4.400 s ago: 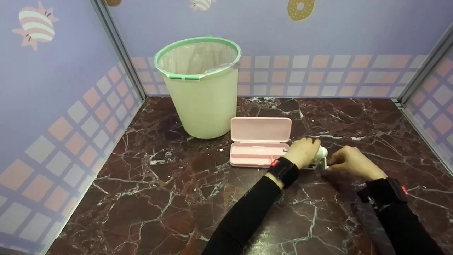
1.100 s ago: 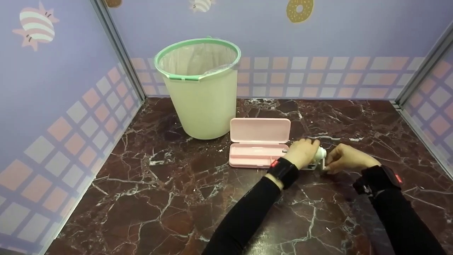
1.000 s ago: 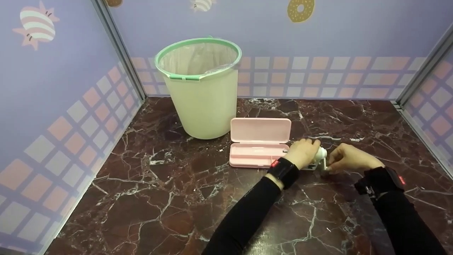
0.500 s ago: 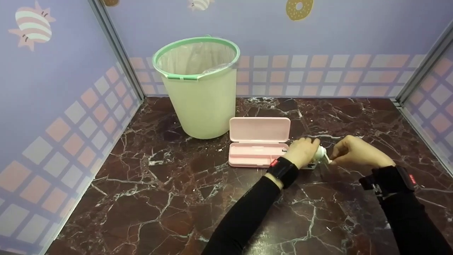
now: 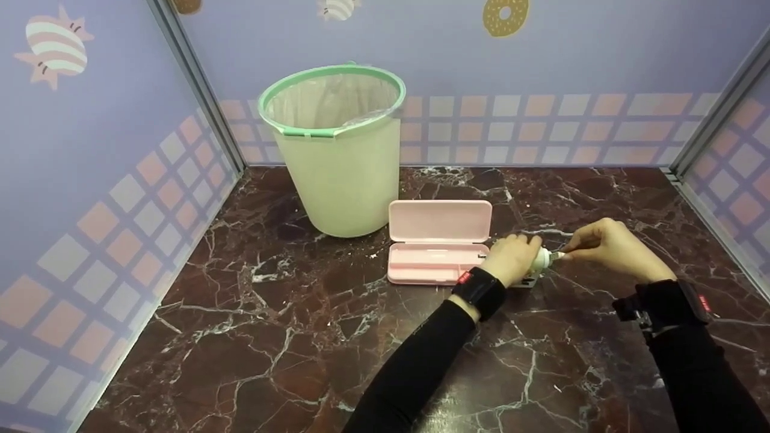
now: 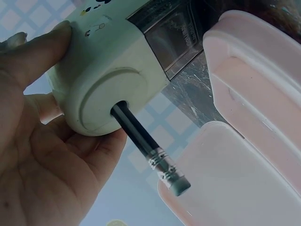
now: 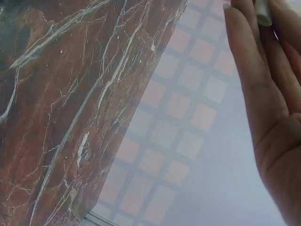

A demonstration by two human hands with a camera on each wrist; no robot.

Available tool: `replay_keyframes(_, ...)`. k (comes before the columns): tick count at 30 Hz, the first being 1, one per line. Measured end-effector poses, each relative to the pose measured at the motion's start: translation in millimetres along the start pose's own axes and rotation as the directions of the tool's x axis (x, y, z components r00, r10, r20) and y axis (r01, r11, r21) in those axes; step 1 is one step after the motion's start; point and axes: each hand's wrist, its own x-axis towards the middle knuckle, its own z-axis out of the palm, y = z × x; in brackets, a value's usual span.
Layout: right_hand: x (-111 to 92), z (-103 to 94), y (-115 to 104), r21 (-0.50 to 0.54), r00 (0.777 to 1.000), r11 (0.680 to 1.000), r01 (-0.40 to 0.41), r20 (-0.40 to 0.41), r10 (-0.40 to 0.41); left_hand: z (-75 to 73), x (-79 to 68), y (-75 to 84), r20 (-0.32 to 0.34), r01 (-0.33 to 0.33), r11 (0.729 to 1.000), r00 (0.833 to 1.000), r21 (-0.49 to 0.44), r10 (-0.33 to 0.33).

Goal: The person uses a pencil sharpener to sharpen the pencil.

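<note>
My left hand [image 5: 511,257] grips a pale green hand-crank pencil sharpener [image 6: 106,66] from above, fingers wrapped round its body. A dark pencil [image 6: 136,129] sticks out of the sharpener's round hole, its metal band and eraser end showing in the left wrist view; its tip is hidden inside. On the sharpener's right side, my right hand [image 5: 616,248] pinches the small white crank handle [image 7: 263,13] between thumb and fingers. Just left of the sharpener lies an open pink pencil case [image 5: 440,221], its lid standing up at the back.
A pale green waste bin [image 5: 343,180] with a green rim and a clear liner stands behind the pencil case to the left. The dark red marbled tabletop [image 5: 289,337] lies under everything. Patterned panels [image 5: 541,60] close off the back and both sides.
The crank handle has turned from low beside the sharpener to higher and pointing outward, with my right hand rising along with it. My left hand and the sharpener stay in place.
</note>
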Motion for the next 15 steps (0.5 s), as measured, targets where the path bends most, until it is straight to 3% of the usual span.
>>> replay_keyframes(15,20,14.1,21,0.064,0.982,0.998,-0.007,-0.186,0.019,-0.6,-0.5,0.8,0.002,0.002,1.000,1.000,0.003,-0.002)
